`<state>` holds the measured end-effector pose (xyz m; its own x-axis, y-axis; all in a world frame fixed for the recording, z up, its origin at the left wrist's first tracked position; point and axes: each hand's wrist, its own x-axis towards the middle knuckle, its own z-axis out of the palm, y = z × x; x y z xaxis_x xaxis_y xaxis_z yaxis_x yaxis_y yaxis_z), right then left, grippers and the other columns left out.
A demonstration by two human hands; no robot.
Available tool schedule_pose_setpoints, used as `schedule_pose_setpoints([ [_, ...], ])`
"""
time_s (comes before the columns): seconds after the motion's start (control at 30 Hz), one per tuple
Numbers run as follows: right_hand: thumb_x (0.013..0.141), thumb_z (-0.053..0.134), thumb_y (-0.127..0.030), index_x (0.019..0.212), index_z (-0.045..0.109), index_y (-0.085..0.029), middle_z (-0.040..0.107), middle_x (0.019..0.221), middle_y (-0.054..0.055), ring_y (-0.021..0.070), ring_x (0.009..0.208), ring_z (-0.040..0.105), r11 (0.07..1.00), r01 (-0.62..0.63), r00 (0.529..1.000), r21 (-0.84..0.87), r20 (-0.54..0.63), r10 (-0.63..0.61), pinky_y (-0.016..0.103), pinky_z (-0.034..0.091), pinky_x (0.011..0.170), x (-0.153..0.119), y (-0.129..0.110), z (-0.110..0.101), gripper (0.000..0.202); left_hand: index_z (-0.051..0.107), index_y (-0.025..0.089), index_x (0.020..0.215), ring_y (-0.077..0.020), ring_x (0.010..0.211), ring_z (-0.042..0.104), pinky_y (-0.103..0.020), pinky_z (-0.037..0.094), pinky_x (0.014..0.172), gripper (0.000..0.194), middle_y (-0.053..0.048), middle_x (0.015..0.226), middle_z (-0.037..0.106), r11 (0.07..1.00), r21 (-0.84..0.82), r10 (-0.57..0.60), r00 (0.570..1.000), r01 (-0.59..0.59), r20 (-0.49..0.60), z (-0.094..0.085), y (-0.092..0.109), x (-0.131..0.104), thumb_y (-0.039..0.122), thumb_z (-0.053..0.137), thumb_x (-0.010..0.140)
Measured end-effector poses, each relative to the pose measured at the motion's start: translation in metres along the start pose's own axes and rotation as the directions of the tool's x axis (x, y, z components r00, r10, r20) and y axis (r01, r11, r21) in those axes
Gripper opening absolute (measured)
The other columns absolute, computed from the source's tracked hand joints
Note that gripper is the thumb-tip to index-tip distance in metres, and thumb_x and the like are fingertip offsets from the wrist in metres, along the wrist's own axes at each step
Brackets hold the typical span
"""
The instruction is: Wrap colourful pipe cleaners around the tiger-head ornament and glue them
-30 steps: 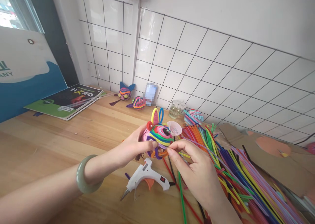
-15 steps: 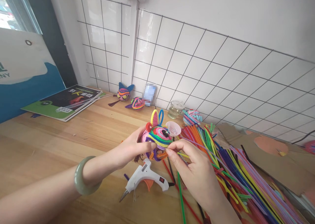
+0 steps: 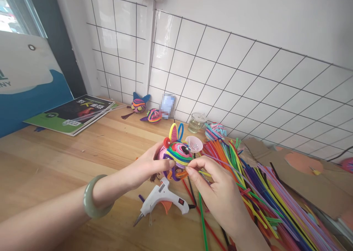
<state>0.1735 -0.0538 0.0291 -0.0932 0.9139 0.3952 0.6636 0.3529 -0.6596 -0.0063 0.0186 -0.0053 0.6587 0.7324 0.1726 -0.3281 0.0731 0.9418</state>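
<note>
My left hand (image 3: 157,161) is closed around a striped pipe-cleaner animal head (image 3: 179,151) with a yellow-and-pink ear, a blue loop, a red knob and a dark eye. My left thumb presses its near side. At its lower right edge, my right hand (image 3: 212,181) pinches thumb and forefinger together on what looks like a lilac pipe cleaner (image 3: 180,166); its tip is hidden by the fingers. Below both hands a white hot glue gun (image 3: 162,196) lies on its side, nozzle towards the lower left.
Many loose pipe cleaners (image 3: 264,192) spread over the right side, beside brown cardboard (image 3: 303,192). A small pink bowl (image 3: 194,144) of beads, a glass jar (image 3: 196,123) and several finished craft heads (image 3: 138,104) stand near the wall grid. Books (image 3: 74,115) lie at the left.
</note>
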Motion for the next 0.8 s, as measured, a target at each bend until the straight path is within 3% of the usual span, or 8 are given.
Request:
schedule_pose_setpoints([
  [0.3, 0.093, 0.053, -0.026, 0.08, 0.061, -0.024, 0.066, 0.079, -0.001, 0.015, 0.072, 0.064, 1.0, -0.015, 1.0, 0.018, 0.0, 0.015, 0.022, 0.052, 0.065, -0.0022, 0.0016, 0.001, 0.015, 0.055, 0.014, 0.125, -0.0281, 0.11, 0.063, -0.037, 0.049, 0.092, 0.053, -0.013, 0.121, 0.067, 1.0, 0.0, -0.031, 0.999, 0.031, -0.023, 0.0017, 0.0019, 0.0007, 0.035, 0.07, 0.079],
  [0.8, 0.092, 0.054, -0.021, 0.078, 0.06, -0.023, 0.067, 0.076, -0.003, 0.0125, 0.072, 0.064, 1.0, 0.023, 1.0, -0.017, 0.021, -0.023, 0.02, 0.05, 0.067, 0.0001, -0.0022, -0.0025, 0.016, 0.056, 0.013, 0.119, -0.0229, 0.096, 0.065, -0.032, 0.05, 0.083, 0.049, -0.011, 0.116, 0.069, 0.998, 0.01, -0.057, 0.997, 0.058, -0.045, 0.0017, 0.0015, 0.0007, 0.032, 0.07, 0.076],
])
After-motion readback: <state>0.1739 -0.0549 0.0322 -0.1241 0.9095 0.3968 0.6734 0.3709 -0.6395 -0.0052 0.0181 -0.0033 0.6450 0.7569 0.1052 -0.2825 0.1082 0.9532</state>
